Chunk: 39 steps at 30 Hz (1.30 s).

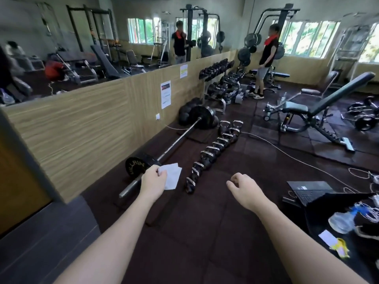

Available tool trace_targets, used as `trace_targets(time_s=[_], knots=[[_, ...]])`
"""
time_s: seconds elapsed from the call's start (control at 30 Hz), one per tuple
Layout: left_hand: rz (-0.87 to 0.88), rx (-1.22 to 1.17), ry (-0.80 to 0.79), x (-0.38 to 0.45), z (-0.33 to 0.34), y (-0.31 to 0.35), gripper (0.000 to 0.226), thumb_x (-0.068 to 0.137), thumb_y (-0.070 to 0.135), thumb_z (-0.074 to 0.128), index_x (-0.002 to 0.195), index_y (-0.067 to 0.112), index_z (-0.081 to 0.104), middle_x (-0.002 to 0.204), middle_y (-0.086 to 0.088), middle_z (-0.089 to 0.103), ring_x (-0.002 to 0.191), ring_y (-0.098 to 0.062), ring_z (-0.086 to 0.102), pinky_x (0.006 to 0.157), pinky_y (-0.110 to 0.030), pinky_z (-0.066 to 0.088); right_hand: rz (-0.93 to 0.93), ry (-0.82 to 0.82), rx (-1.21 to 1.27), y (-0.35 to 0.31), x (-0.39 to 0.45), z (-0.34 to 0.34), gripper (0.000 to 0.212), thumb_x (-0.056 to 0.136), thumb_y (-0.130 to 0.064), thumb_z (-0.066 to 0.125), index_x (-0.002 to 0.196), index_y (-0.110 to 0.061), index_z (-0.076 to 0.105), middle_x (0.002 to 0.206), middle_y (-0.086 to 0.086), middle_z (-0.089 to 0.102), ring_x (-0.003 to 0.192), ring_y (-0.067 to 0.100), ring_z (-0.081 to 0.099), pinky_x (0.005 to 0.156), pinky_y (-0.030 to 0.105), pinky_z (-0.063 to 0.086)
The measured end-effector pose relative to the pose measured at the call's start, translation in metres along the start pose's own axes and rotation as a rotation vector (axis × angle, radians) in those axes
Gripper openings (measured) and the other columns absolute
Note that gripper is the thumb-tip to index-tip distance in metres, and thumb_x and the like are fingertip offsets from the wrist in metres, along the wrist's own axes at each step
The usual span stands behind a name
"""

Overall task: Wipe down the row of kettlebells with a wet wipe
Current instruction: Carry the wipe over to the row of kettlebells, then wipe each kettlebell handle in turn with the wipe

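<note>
Dark rubber floor mats [205, 232] are lying beneath both hands. The left hand [153, 181] is pinching a thin white wipe [173, 177]; the right hand [244, 187] is hanging loosely curled, holding nothing. Round black kettlebells [211, 154] are lining up ahead between them, beside a barbell [174, 144].

A gym: barbell [176, 138]; dumbbell rack [217, 78]; weight bench [320, 107]; wall mirror [82, 48].

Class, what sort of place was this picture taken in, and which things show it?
A gym, most likely: a row of black kettlebells with steel handles, a long steel barbell with black plates and a black adjustable bench.
</note>
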<state>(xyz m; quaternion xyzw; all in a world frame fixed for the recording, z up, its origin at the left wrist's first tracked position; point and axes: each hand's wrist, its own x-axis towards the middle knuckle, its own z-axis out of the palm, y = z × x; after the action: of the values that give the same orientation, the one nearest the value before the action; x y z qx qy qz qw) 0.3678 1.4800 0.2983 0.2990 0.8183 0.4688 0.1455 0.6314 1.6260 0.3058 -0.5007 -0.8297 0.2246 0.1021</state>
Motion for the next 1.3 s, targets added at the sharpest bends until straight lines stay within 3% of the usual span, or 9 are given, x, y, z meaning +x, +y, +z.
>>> trace_targets(time_s=[0.13,0.2,0.33,0.43,0.77,1.0,1.1,1.17,1.3], knots=[[-0.08,0.024,0.081,0.065,0.055,0.016,0.022,0.095,0.012,0.049,0.074,0.009,0.047,0.066,-0.002,0.047,0.059,-0.018,0.042,0.048,-0.028,0.03,-0.035,-0.095,-0.028,0.037,0.112,-0.012,0.039,0.101,-0.046,0.052,0.125,-0.017,0.062,0.126,0.005,0.063,0.119,0.029,0.06,0.104,0.046,0.049],[-0.116,0.029,0.105,0.095,0.079,0.024,0.026,0.094,0.01,0.05,0.069,0.009,0.043,0.064,-0.003,0.042,0.06,-0.021,0.038,0.05,-0.033,0.025,-0.042,-0.134,-0.064,0.051,0.166,-0.018,0.036,0.1,-0.046,0.052,0.121,-0.018,0.063,0.122,0.005,0.063,0.115,0.029,0.06,0.103,0.046,0.049],[-0.171,0.028,0.152,0.157,0.123,0.035,0.036,0.09,0.008,0.047,0.06,0.016,0.029,0.049,0.007,0.03,0.048,-0.012,0.029,0.044,-0.028,0.019,-0.092,-0.195,-0.077,0.063,0.274,-0.021,0.034,0.1,-0.047,0.052,0.116,-0.02,0.063,0.117,0.003,0.062,0.114,0.029,0.06,0.102,0.045,0.049],[-0.219,0.022,0.186,0.217,0.159,0.033,0.032,0.087,0.006,0.046,0.063,0.016,0.028,0.058,-0.001,0.027,0.056,-0.016,0.026,0.053,-0.032,0.017,-0.159,-0.254,-0.103,0.064,0.357,-0.01,0.033,0.1,-0.046,0.052,0.117,-0.019,0.062,0.116,0.004,0.062,0.111,0.029,0.06,0.101,0.046,0.049],[-0.349,0.072,0.204,0.426,0.32,-0.014,0.033,0.095,0.011,0.046,0.064,0.014,0.035,0.061,-0.004,0.034,0.059,-0.02,0.032,0.053,-0.037,0.021,-0.236,-0.405,-0.125,0.098,0.635,0.072,0.026,0.1,-0.045,0.052,0.106,-0.021,0.061,0.108,0.002,0.064,0.108,0.027,0.059,0.097,0.046,0.05],[-0.539,0.101,0.307,0.534,0.438,-0.087,0.03,0.095,0.01,0.043,0.065,0.014,0.038,0.062,-0.005,0.037,0.06,-0.018,0.033,0.057,-0.036,0.025,-0.368,-0.621,-0.198,0.14,0.822,0.189,0.025,0.1,-0.042,0.054,0.107,-0.019,0.063,0.109,0.005,0.066,0.108,0.028,0.062,0.097,0.045,0.05],[-0.653,0.112,0.415,0.567,0.504,-0.153,0.027,0.1,0.013,0.041,0.098,0.013,0.068,0.085,-0.01,0.068,0.073,-0.024,0.057,0.062,-0.035,0.037,-0.476,-0.742,-0.234,0.17,0.893,0.271,0.02,0.101,-0.039,0.056,0.105,-0.02,0.063,0.109,0.006,0.067,0.108,0.029,0.063,0.097,0.043,0.05],[-0.686,0.142,0.44,0.583,0.548,-0.196,0.036,0.103,0.011,0.039,0.127,0.011,0.066,0.107,-0.01,0.071,0.091,-0.031,0.064,0.069,-0.035,0.04,-0.521,-0.805,-0.236,0.193,0.933,0.333,0.019,0.102,-0.039,0.054,0.103,-0.022,0.061,0.107,0.004,0.066,0.106,0.027,0.063,0.095,0.042,0.05],[-0.693,0.158,0.433,0.601,0.632,-0.28,0.042,0.105,0.008,0.039,0.138,0.017,0.062,0.098,-0.001,0.068,0.08,-0.022,0.06,0.064,-0.029,0.043,-0.536,-0.941,-0.179,0.24,0.967,0.445,0.027,0.104,-0.039,0.054,0.12,-0.018,0.063,0.114,0.0,0.064,0.103,0.017,0.062,0.088,0.033,0.048]])
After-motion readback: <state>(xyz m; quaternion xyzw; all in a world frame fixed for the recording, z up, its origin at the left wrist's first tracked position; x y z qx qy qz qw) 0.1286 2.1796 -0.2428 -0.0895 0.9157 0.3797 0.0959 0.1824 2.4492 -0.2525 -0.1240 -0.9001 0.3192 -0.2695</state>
